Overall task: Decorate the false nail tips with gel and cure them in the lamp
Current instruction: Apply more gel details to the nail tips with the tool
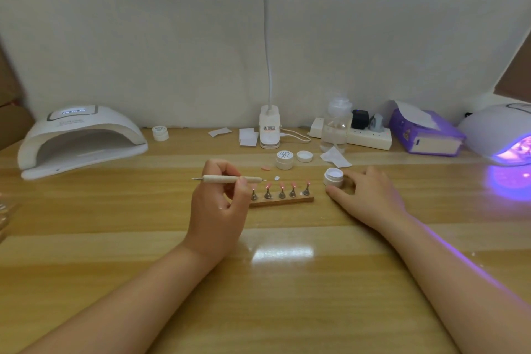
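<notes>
Head view looks down on a wooden counter [115, 238] with a small wooden stand [283, 200] at its middle, five pink nail tips [281, 185] standing on metal pegs along it. The left hand [219, 207] sits just left of the stand, fingers curled around a slim dotting tool [230, 179] held level, its tip reaching over the stand. The right hand [365, 195] rests just right of the stand, fingers loosely spread, thumb and fingertips touching an open gel jar [334, 177]. Behind the stand sit a closed jar [285, 159], a loose lid [304, 156] and two loose tips [266, 168]. Far left of the stand lies an unlit curing lamp [80, 139]; far right, a second lamp [502, 135] glows purple.
</notes>
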### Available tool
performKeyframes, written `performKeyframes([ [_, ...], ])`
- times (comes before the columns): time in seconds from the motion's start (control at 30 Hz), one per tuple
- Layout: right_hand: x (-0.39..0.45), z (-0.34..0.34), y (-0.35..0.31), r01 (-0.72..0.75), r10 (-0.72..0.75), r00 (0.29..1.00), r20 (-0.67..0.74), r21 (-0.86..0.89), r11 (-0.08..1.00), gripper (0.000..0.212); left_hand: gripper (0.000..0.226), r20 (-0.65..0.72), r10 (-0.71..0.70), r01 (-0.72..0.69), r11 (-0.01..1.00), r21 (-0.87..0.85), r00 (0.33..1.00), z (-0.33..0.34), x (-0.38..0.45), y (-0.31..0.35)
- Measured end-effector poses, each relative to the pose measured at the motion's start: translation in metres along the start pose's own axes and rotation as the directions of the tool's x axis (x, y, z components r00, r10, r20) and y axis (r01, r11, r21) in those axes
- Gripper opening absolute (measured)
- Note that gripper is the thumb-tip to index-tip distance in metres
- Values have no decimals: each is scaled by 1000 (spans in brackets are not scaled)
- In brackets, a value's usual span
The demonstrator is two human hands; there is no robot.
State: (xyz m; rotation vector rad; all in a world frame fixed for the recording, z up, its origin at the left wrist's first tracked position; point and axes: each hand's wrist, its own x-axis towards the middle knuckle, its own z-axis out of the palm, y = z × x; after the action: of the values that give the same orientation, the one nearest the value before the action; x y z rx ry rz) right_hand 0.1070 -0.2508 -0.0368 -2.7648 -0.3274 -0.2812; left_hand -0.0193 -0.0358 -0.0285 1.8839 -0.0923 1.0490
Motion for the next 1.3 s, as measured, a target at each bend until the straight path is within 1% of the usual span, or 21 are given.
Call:
performKeyframes([
  [0.17,-2,-3,-1,-16,24,999,-43,178,984,43,12,5,12,-12,1000,6,1000,0,-1,1],
  [0.3,-3,-4,-1,1,3,1000,-24,178,984,44,11,17,4,-4,1000,12,1000,1,0,-2],
  [0.37,-2,-4,0,3,1,1000,-19,234,972,43,10,22,-1,1,1000,15,1000,1,0,-3],
  [0.43,-4,-4,1,17,4,998,-69,305,952,40,9,24,-10,11,1000,-10,1000,2,0,-2],
  [0.5,-8,-5,-2,96,-37,983,-178,333,938,35,8,25,-28,30,997,-73,999,2,1,0],
  [0.53,-11,-7,-6,177,-88,962,-257,343,923,32,9,20,-39,41,994,-106,999,2,1,1],
  [0.6,-20,-12,-18,397,-248,873,-419,318,861,29,13,-12,-67,64,983,-175,998,2,3,3],
  [0.63,-24,-13,-25,487,-324,823,-467,287,825,29,16,-32,-79,70,974,-214,996,2,5,4],
  [0.67,-29,-13,-31,544,-379,790,-483,266,796,29,18,-50,-83,69,967,-244,995,3,5,5],
  [0.7,-33,-12,-37,574,-416,777,-473,259,777,30,20,-63,-82,63,963,-262,995,4,5,6],
  [0.77,-40,-9,-45,590,-456,779,-432,257,765,31,20,-62,-66,47,961,-272,996,7,3,8],
  [0.93,-48,-4,-54,607,-490,782,-384,293,739,28,14,9,-45,46,964,-261,999,13,-5,7],
  [1.03,-49,-3,-56,609,-510,786,-350,295,736,28,8,70,-13,26,982,-188,997,15,-8,6],
  [1.13,-50,-3,-56,613,-522,780,-344,260,746,31,7,126,23,-8,993,-117,992,16,-10,5],
  [1.3,-51,-2,-57,641,-547,752,-368,215,737,32,9,129,35,-31,999,-33,991,17,-13,2],
])
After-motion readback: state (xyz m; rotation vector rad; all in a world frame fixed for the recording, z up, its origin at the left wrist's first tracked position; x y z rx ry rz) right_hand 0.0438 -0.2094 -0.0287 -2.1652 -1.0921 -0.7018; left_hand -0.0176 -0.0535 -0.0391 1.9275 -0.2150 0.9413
